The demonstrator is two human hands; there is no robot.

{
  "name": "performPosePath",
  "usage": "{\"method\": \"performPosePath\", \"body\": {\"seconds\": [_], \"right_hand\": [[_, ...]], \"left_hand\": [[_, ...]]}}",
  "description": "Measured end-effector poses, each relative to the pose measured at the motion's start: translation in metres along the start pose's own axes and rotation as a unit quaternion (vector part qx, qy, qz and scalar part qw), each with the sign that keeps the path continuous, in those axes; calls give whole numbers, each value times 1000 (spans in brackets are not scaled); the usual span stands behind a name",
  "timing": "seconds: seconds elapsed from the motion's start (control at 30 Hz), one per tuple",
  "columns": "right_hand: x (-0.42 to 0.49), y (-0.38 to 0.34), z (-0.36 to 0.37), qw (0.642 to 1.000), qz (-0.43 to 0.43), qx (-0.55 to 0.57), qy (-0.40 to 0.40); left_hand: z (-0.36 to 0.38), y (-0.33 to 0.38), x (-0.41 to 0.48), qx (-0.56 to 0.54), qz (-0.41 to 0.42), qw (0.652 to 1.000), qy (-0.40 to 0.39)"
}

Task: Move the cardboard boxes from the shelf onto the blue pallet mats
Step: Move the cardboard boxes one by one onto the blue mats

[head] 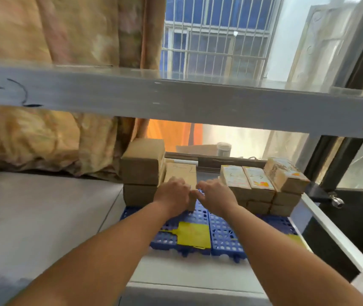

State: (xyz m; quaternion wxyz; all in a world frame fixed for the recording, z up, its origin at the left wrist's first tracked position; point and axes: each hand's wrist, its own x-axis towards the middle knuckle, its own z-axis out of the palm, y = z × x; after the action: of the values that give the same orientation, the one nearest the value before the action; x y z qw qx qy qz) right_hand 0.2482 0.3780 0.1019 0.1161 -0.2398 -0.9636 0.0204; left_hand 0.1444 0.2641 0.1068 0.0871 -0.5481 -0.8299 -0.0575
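Both arms reach in under the grey shelf beam [176, 100]. The left hand [171, 195] and the right hand [215, 197] meet on a cardboard box [181, 173] with handwriting on its face. The fingers of each hand are curled over its near edge, gripping it from either side. The box stands on the blue pallet mats [220, 230]. At its 9 o'clock, touching it, is a stack of two plain boxes [142, 164]. At its 3 o'clock, a little apart, sits a pile of labelled boxes [264, 180]. At 6 o'clock a yellow sheet [192, 234] lies on the mats. At 12 o'clock, higher up, a barred window [215, 34] shows beside a curtain [43, 29].
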Motion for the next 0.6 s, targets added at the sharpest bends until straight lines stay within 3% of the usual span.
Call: {"method": "performPosePath", "body": {"seconds": [0.17, 0.33, 0.6], "right_hand": [[7, -97, 13, 998, -7, 17, -61], [8, -196, 36, 986, -29, 31, -162], [15, -336, 63, 977, -97, 22, -188]], "left_hand": [[-7, -76, -65, 17, -34, 991, -129], [-10, -161, -137, 5, -124, 985, -119], [-20, -265, -227, -11, -214, 972, -98]]}}
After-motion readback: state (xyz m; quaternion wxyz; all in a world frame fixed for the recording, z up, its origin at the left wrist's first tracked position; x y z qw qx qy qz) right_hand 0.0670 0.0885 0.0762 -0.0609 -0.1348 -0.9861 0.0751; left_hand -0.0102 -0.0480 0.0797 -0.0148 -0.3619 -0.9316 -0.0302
